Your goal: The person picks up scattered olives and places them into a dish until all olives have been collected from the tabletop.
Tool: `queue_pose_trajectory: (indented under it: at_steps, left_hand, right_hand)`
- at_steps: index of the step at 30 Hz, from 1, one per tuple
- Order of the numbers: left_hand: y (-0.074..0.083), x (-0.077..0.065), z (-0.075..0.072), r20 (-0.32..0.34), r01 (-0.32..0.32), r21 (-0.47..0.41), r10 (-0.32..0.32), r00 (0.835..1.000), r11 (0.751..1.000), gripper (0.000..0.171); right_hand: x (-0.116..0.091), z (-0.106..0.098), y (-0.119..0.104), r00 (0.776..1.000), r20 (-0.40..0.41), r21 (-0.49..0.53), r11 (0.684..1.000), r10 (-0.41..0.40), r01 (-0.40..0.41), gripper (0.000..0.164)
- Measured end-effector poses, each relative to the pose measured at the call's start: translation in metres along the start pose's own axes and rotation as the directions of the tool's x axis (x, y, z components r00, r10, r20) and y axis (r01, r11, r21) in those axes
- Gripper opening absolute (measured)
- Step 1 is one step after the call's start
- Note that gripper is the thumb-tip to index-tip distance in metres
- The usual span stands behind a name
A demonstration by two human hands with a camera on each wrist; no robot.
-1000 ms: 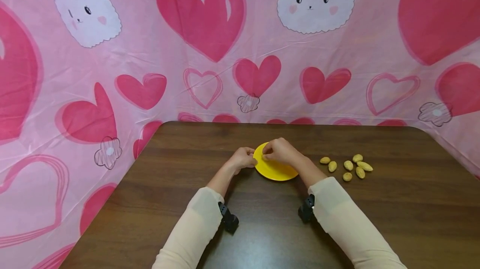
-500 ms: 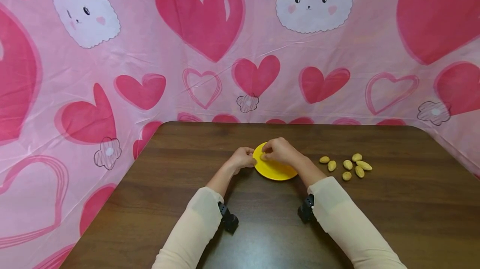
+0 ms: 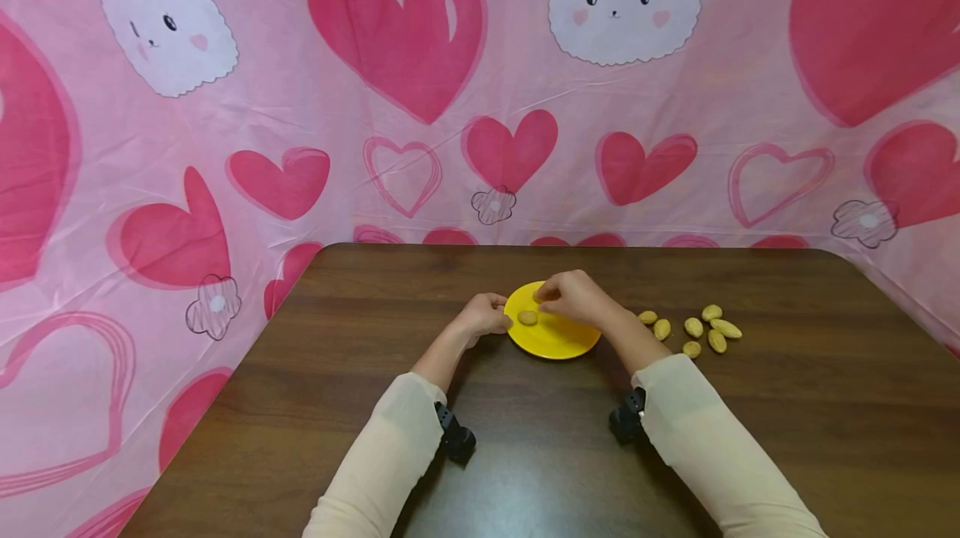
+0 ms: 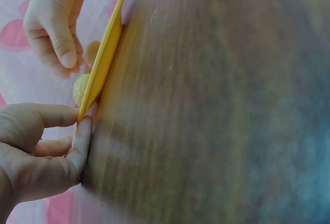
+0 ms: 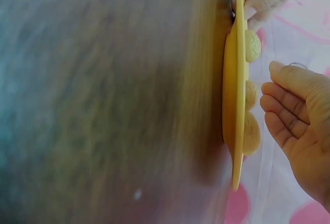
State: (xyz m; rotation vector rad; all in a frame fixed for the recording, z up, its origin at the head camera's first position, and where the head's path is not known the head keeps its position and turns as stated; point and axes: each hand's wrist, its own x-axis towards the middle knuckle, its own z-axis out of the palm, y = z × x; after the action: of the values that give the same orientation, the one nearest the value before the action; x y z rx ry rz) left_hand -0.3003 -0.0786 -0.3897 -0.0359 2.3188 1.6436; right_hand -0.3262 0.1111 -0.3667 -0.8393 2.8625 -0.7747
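My left hand pinches the left rim of a round yellow plate between thumb and fingers, plainest in the left wrist view. Over the plate's far part hovers my right hand. In the right wrist view its fingers are loosely bent, hold nothing and stand apart from the plate. A small oval yellow-brown piece, like a small potato, lies on the plate near my left fingers. Side-on, the right wrist view shows more such pieces on the plate; my right hand partly covers them in the head view.
Several similar potato-like pieces lie loose on the brown wooden table, right of the plate. My right forearm passes just left of them. A pink heart-patterned cloth hangs behind the table's far edge.
My right hand has let go of the potato-like piece near the left rim and moved slightly right and up. That piece now shows uncovered. My left hand still grips the rim.
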Motion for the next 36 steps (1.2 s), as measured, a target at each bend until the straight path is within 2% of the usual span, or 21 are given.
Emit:
queue_pose_trajectory:
  at_steps: [4,14,24,36]
  left_hand:
    - [0.0,0.0,0.001,-0.003,0.001,0.0,-0.001,1.0,1.0,0.044]
    - [0.0,0.001,0.001,-0.007,0.016,0.007,-0.016,1.0,1.0,0.046]
    - [-0.001,0.001,0.001,-0.004,0.013,0.007,-0.013,1.0,1.0,0.046]
    - [-0.001,0.002,0.002,-0.006,0.014,0.01,-0.014,1.0,1.0,0.045]
  right_hand:
    - [-0.004,-0.004,0.005,0.999,0.006,0.017,0.999,0.044,-0.044,0.025]
    - [-0.013,-0.022,0.021,0.998,-0.057,-0.044,0.999,-0.001,-0.002,0.019]
    - [-0.025,-0.038,0.036,0.998,-0.055,-0.079,0.997,0.021,-0.025,0.019]
    - [-0.047,-0.054,0.064,0.996,-0.065,-0.074,0.995,0.066,-0.071,0.022]
